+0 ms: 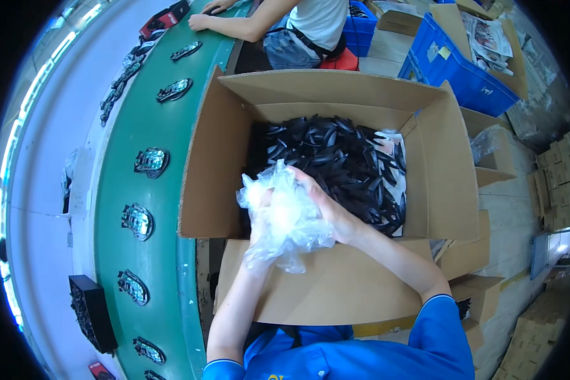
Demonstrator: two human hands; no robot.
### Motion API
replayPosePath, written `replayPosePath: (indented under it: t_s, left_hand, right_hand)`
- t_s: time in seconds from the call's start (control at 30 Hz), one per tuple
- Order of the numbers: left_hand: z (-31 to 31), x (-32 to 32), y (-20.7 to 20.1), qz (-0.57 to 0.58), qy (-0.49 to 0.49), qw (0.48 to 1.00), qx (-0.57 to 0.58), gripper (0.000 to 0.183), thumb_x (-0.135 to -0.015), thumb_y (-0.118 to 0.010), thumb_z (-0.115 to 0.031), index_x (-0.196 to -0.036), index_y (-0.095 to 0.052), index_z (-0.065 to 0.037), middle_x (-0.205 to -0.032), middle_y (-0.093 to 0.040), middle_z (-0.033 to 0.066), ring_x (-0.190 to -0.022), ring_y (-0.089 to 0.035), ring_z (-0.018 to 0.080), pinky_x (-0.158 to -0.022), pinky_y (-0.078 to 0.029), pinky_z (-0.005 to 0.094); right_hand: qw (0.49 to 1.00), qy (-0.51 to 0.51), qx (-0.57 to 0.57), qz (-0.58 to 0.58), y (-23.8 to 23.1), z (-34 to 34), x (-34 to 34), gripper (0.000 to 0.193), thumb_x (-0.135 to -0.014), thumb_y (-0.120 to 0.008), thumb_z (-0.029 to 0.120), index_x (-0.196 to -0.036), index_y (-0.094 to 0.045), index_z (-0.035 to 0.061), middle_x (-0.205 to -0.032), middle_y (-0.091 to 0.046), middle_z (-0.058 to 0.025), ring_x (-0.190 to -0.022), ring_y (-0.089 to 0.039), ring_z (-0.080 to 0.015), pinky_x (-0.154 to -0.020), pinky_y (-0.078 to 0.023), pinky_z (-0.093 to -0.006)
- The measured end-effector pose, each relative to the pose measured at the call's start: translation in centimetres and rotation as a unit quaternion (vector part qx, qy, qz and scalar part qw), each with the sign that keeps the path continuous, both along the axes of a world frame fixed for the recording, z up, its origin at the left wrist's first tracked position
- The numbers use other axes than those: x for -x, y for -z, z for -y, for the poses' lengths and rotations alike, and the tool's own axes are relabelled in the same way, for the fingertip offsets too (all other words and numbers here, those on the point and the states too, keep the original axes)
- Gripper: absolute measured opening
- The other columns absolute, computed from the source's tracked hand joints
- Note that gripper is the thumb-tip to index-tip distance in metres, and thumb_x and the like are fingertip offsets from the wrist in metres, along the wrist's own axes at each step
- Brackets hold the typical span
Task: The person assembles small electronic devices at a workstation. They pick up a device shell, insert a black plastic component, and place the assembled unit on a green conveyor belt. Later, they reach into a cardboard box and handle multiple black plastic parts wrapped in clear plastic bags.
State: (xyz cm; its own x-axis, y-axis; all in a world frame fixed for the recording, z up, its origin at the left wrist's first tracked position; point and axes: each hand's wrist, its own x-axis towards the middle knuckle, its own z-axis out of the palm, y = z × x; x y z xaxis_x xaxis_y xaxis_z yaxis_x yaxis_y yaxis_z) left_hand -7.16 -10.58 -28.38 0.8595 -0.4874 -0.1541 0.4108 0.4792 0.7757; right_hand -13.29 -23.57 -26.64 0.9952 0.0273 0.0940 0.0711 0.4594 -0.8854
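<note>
A crumpled bundle of clear plastic bags or film [284,215] is bunched between my two hands, over the near edge of a large open cardboard box [446,158]. My left hand [261,223] grips it from the left, its fingers mostly covered by the plastic. On the other side my right hand [320,199] is closed round the bundle's upper right part. Many small, curved black plastic pieces [335,152] lie heaped in the box below. Whether anything is wrapped inside the plastic, I cannot tell.
Left of the box runs a green conveyor belt [171,133] carrying several half-built device shells [151,163]. A black bin [92,313] stands at its far side. Ahead, another person [310,31] sits beside the belt. Blue crates [456,66] and more cartons [468,244] crowd the right.
</note>
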Motion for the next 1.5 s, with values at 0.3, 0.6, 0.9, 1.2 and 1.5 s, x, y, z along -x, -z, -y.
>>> replayPosePath:
  t_s: [0.3,0.6,0.9,1.2,1.5]
  left_hand:
    - [-0.9,1.1,-2.3,-0.08,-0.034,0.993,0.076,0.045,-0.095,-0.044,-0.033,-0.131,-0.039,-0.006,-0.125,-0.047,0.0124,-0.117,-0.045,0.0214,-0.099,-0.038,0.0355]
    - [-0.9,1.9,-4.8,0.07,-0.179,0.981,0.021,0.039,-0.09,-0.053,-0.021,-0.123,-0.045,-0.001,-0.117,-0.051,0.0108,-0.108,-0.049,0.0195,-0.094,-0.04,0.0335]
    - [2.2,2.6,-0.9,0.403,-0.282,0.849,-0.194,0.037,-0.086,-0.061,-0.014,-0.118,-0.046,-0.002,-0.106,-0.054,0.0075,-0.092,-0.053,0.0161,-0.08,-0.043,0.0282]
    - [2.6,3.5,1.8,0.032,-0.059,0.993,0.096,0.039,-0.096,-0.04,-0.039,-0.121,-0.046,-0.01,-0.116,-0.051,0.0075,-0.107,-0.051,0.0196,-0.089,-0.044,0.0338]
    - [2.3,5.5,-3.0,-0.084,0.125,0.967,0.203,0.053,-0.093,-0.035,-0.054,-0.121,-0.048,-0.011,-0.119,-0.054,0.0064,-0.113,-0.05,0.0203,-0.096,-0.04,0.0371]
  right_hand:
    - [0.814,0.21,0.499,0.21,-0.1,-4.8,3.2,0.1,-0.067,-0.078,0.042,-0.141,-0.023,0.0038,-0.142,-0.011,-0.0289,-0.131,-0.016,-0.0468,-0.106,-0.021,-0.0522]
    - [0.967,-0.112,-0.193,-0.126,-0.7,-3.9,4.6,0.073,-0.083,-0.066,0.022,-0.137,-0.021,0.0041,-0.128,-0.045,-0.0127,-0.107,-0.055,-0.0249,-0.076,-0.056,-0.0369]
    - [0.988,0.13,-0.076,0.042,-2.9,-4.3,4.0,0.09,-0.085,-0.066,0.023,-0.145,-0.001,0.0108,-0.141,-0.027,-0.0134,-0.131,-0.027,-0.0213,-0.109,-0.021,-0.0377]
    - [0.82,0.314,0.446,0.173,-1.6,-4.4,2.7,0.054,-0.077,-0.068,0.03,-0.122,-0.048,0.0085,-0.13,-0.031,-0.027,-0.12,-0.031,-0.0416,-0.102,-0.025,-0.0496]
    - [0.677,0.401,0.514,0.341,-2.4,-1.9,2.2,0.03,-0.063,-0.07,0.012,-0.092,-0.062,0.0073,-0.11,-0.056,-0.0178,-0.095,-0.056,-0.0345,-0.082,-0.047,-0.0415]
